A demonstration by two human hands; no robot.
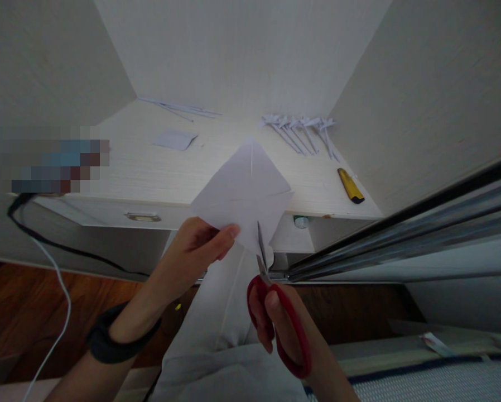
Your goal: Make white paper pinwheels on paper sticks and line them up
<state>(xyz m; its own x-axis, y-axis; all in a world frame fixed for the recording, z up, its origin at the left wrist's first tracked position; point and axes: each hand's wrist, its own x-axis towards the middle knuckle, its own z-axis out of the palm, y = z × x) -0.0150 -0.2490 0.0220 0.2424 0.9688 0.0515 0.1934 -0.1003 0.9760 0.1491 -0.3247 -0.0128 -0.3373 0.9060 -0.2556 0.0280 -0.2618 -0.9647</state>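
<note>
Between thumb and fingers, my left hand pinches the lower left edge of a square white sheet of paper, turned cornerwise. A slit runs down from the paper's far corner, and another cut line shows near its right corner. My right hand has its fingers through the red handles of a pair of scissors. The scissor blades are parted at the paper's lower corner, one blade lying over the sheet.
Several folded paper pinwheels on sticks lie at the back right of the white shelf. Thin paper sticks and a small paper piece lie back left. A yellow box cutter rests near the right wall. A black cable hangs at left.
</note>
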